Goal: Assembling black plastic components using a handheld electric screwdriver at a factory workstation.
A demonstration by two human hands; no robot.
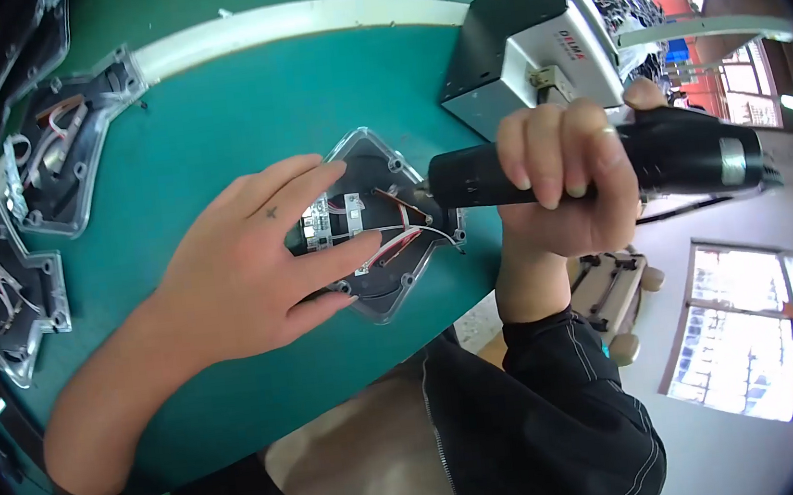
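Observation:
A clear-rimmed plastic housing point(383, 309) with a dark inside lies on the green table, and white, red and brown wires and small circuit boards point(354, 215) show in it. Across its left side rests my left hand point(248, 258), fingers spread and pressing on the edge and inside. My right hand point(567, 171) is wrapped round a black electric screwdriver point(476, 177), held nearly level. The tool's tip points at the housing's right part, close to a screw post; whether it touches a screw I cannot make out. Part of the housing is hidden under my left hand.
At the back right stands a box-shaped screw feeder point(521, 56), dark on top. More wired housings point(69, 166) point(15, 297) lie along the left side. A pale raised strip point(295, 21) edges the table's far side. A beige chair point(605, 298) is at the right, beyond the table.

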